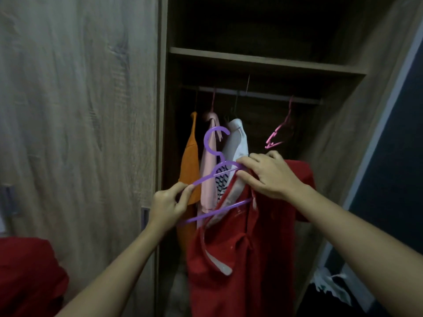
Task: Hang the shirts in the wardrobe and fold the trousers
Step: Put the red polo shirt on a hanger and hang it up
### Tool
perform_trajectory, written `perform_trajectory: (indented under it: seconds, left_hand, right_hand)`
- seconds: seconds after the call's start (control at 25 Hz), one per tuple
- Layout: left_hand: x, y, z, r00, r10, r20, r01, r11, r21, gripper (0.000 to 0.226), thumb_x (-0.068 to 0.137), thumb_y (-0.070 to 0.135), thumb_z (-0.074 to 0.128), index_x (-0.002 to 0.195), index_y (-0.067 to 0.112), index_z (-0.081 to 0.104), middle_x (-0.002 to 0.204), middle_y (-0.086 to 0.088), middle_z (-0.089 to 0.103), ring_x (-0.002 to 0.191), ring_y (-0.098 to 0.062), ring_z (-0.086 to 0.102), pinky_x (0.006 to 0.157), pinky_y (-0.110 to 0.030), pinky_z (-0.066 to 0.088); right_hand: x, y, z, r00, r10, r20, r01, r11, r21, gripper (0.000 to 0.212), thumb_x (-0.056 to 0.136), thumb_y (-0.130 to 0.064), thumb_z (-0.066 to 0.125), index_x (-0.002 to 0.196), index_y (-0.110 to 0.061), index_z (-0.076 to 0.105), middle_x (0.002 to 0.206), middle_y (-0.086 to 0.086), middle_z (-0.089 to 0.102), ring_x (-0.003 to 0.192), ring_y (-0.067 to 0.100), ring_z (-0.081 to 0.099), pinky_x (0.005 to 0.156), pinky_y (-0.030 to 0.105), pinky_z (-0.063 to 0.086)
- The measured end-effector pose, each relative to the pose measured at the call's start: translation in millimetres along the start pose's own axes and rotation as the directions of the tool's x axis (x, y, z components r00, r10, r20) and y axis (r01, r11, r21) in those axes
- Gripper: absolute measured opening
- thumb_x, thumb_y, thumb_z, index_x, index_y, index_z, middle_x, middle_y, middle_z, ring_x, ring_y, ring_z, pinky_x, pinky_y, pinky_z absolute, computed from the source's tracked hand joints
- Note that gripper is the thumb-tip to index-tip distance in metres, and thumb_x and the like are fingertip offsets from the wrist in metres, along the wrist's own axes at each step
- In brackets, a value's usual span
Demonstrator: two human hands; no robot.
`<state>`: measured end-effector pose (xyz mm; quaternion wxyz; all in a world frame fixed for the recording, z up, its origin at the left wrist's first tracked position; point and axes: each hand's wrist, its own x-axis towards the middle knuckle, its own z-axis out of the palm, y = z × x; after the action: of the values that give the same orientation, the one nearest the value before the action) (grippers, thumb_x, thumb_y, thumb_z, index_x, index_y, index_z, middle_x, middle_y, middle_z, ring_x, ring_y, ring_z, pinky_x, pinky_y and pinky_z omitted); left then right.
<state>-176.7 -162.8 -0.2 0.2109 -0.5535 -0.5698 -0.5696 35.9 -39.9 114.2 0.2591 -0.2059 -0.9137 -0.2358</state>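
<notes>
A red shirt [242,248] hangs in front of the open wardrobe [263,62], half on a purple hanger [211,175]. My left hand [168,204] pinches the hanger's left arm end. My right hand [267,173] grips the shirt's collar where the hanger's right arm goes into it. On the rail [258,94] behind hang an orange shirt [190,165], a pink shirt [209,175] and a white shirt [237,143]. A striped garment [221,181] shows between them.
An empty pink hanger [280,131] hangs on the rail at the right. The wooden wardrobe door [77,110] fills the left. Red fabric [27,273] lies at the lower left. A white crumpled item [329,284] sits at the lower right beside a dark wall.
</notes>
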Motion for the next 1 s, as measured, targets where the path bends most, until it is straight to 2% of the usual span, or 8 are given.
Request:
perform_trajectory:
  seconds: [0.12, 0.28, 0.4, 0.48, 0.6, 0.8, 0.92, 1.0]
  left_hand:
    - [13.2, 11.0, 0.0, 0.999, 0.044, -0.031, -0.036, 0.974, 0.226, 0.037, 0.091, 0.045, 0.043, 0.086, 0.017, 0.067, 0.065, -0.005, 0.065, 0.057, -0.023, 0.063, 0.052, -0.034, 0.044]
    - [-21.5, 33.1, 27.3, 0.972, 0.147, -0.184, -0.106, 0.971, 0.216, 0.028, 0.083, 0.035, 0.055, 0.107, 0.022, 0.056, 0.107, -0.007, 0.046, 0.094, -0.026, 0.047, 0.079, -0.036, 0.037]
    - [-69.6, 53.3, 71.0, 0.991, -0.093, 0.096, 0.072, 0.977, 0.200, 0.032, 0.077, 0.038, 0.057, 0.108, 0.034, 0.058, 0.113, -0.003, 0.038, 0.102, -0.025, 0.043, 0.084, -0.037, 0.039]
    - [-71.1, 44.7, 89.0, 0.850, -0.380, 0.364, 0.353, 0.925, 0.141, 0.050, 0.079, 0.030, 0.063, 0.127, 0.035, 0.049, 0.123, -0.005, 0.038, 0.117, -0.029, 0.041, 0.095, -0.039, 0.039]
    - [-45.8, 24.0, 90.5, 0.757, -0.314, 0.573, 0.449, 0.887, -0.107, 0.082, 0.073, 0.015, 0.065, 0.146, 0.020, 0.026, 0.138, -0.004, 0.041, 0.132, -0.022, 0.037, 0.104, -0.016, 0.025]
    - [2.0, -2.7, 66.9, 0.679, -0.196, 0.707, 0.431, 0.887, -0.168, 0.098, 0.054, 0.025, 0.060, 0.143, 0.027, 0.019, 0.146, 0.005, 0.031, 0.133, -0.010, 0.035, 0.098, -0.007, 0.028]
    - [11.3, -7.5, 47.6, 0.637, -0.120, 0.761, 0.458, 0.854, -0.249, 0.086, 0.057, 0.018, 0.062, 0.137, 0.034, 0.036, 0.132, 0.013, 0.047, 0.102, 0.014, 0.050, 0.084, -0.010, 0.043]
    - [13.2, -12.2, 39.2, 0.632, -0.094, 0.769, 0.410, 0.883, -0.229, 0.072, 0.064, 0.011, 0.059, 0.128, 0.042, 0.050, 0.112, -0.005, 0.059, 0.085, 0.007, 0.055, 0.076, -0.013, 0.043]
  right_hand:
    - [1.2, 6.7, -3.3, 0.984, -0.023, -0.177, -0.002, 0.991, -0.137, 0.054, 0.094, -0.054, 0.023, 0.073, -0.020, 0.059, 0.062, -0.002, 0.063, 0.051, 0.020, 0.062, 0.042, 0.023, 0.027]
    - [10.4, 16.5, -7.1, 0.959, 0.005, -0.284, -0.049, 0.988, -0.147, 0.045, 0.092, -0.050, 0.035, 0.066, -0.018, 0.054, 0.056, 0.000, 0.062, 0.047, 0.023, 0.061, 0.042, 0.020, 0.022]
    - [14.3, 28.6, -19.5, 0.929, 0.077, -0.362, -0.097, 0.994, -0.039, 0.044, 0.091, -0.050, 0.036, 0.069, -0.017, 0.054, 0.058, 0.001, 0.062, 0.054, 0.026, 0.063, 0.045, 0.021, 0.026]
    - [12.4, 38.1, -26.9, 0.928, 0.115, -0.354, -0.113, 0.993, 0.026, 0.046, 0.092, -0.051, 0.033, 0.072, -0.017, 0.056, 0.061, 0.001, 0.062, 0.059, 0.027, 0.063, 0.047, 0.024, 0.032]
    - [-3.1, 57.0, -25.2, 0.928, 0.128, -0.349, -0.098, 0.990, 0.103, 0.048, 0.093, -0.050, 0.032, 0.075, -0.016, 0.060, 0.066, 0.000, 0.063, 0.066, 0.025, 0.064, 0.049, 0.031, 0.044]
    - [-48.1, 93.1, 3.9, 0.909, 0.072, -0.410, -0.020, 0.991, 0.129, 0.054, 0.097, -0.048, 0.028, 0.076, -0.017, 0.067, 0.062, 0.001, 0.060, 0.058, 0.021, 0.062, 0.048, 0.032, 0.048]
    - [-69.1, 112.1, 20.1, 0.890, 0.042, -0.453, 0.020, 0.991, 0.130, 0.052, 0.098, -0.041, 0.033, 0.083, -0.011, 0.073, 0.059, 0.002, 0.060, 0.051, 0.019, 0.060, 0.050, 0.027, 0.045]
    - [-81.8, 123.2, 27.0, 0.890, 0.007, -0.456, 0.045, 0.994, 0.103, 0.052, 0.098, -0.039, 0.034, 0.081, -0.010, 0.074, 0.058, 0.002, 0.060, 0.049, 0.018, 0.061, 0.048, 0.026, 0.045]
